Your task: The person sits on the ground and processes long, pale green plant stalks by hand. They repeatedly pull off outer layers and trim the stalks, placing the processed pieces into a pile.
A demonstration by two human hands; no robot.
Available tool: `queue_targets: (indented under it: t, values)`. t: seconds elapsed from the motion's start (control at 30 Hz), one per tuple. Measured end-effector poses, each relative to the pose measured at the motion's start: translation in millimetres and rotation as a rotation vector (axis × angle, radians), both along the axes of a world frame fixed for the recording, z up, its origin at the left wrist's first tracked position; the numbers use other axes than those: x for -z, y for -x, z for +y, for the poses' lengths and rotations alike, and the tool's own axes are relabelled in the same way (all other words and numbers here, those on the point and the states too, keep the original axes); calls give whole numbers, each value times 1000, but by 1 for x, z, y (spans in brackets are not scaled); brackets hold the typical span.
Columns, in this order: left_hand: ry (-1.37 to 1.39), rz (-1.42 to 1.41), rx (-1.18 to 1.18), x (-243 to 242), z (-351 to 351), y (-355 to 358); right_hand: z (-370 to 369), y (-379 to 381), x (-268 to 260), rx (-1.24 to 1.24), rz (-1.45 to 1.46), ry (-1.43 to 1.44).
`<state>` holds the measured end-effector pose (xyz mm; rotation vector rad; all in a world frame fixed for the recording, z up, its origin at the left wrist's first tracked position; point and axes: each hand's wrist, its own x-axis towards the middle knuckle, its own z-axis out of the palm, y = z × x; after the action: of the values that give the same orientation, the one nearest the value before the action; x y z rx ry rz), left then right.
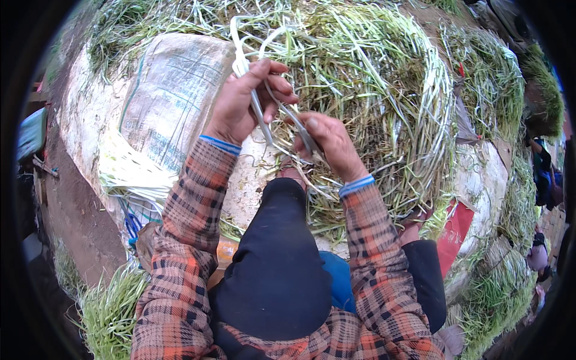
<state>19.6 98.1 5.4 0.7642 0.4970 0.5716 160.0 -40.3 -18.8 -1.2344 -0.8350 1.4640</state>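
My left hand (pixel 249 99) grips a few pale green leafy stalks (pixel 240 65), perhaps chives, whose bent tops stick up beyond my fingers. Their greyish lower ends (pixel 262 118) hang below the palm. Lower and to the right, my right hand (pixel 327 139) pinches a slim grey strip (pixel 292 116) that runs up to the left hand; whether it is a stalk or a blade I cannot tell. The right fingertips are blurred. Beneath and beyond both hands lies a broad heap of loose stalks (pixel 378 103), green at its edge and brownish in the middle.
A printed woven sack (pixel 175 94) lies at left, with a fan of white stalks (pixel 135 164) at its near end. Blue-handled scissors (pixel 132 224) rest below them. A green bundle (pixel 112 310) is at lower left, a red sheet (pixel 456 234) at right. Other people (pixel 540 252) appear at far right.
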Motion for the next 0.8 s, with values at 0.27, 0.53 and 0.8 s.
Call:
queue_targets:
  t: [0.27, 0.53, 0.8]
  values:
    - [-108, 75, -265, -10, 58, 37, -75, -25, 64, 247, 72, 174]
    - [-226, 104, -244, -43, 72, 40, -132, -34, 118, 25, -964, 714]
    - [-69, 86, -83, -27, 17, -11, -73, -12, 47, 318, -616, -8]
